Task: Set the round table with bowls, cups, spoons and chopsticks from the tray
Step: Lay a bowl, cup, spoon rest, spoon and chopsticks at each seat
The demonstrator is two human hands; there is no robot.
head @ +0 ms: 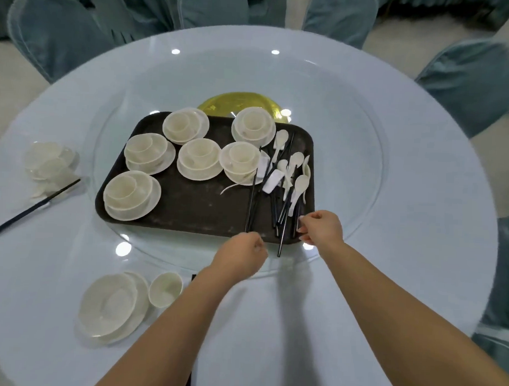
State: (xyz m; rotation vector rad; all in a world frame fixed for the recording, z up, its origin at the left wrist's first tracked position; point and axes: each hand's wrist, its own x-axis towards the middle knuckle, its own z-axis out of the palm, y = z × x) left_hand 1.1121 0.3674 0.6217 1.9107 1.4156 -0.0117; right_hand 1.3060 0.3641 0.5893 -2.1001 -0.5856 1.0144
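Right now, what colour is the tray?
Dark brown tray, seen in the head view.

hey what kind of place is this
Probably a restaurant banquet room: a large round table with a glass turntable, fabric-covered chairs around it, and a serving tray of matching bowl sets.

My left hand (pixel 241 254) covers the near ends of the chopsticks (pixel 251 198) it pinches at the tray's near edge. The place setting (pixel 51 164) by the table's left edge is blurred; its pieces cannot be told apart. The yellow dish (pixel 239 101) is half hidden behind the tray's (pixel 195 208) far edge. Both my forearms are cut off by the bottom edge.
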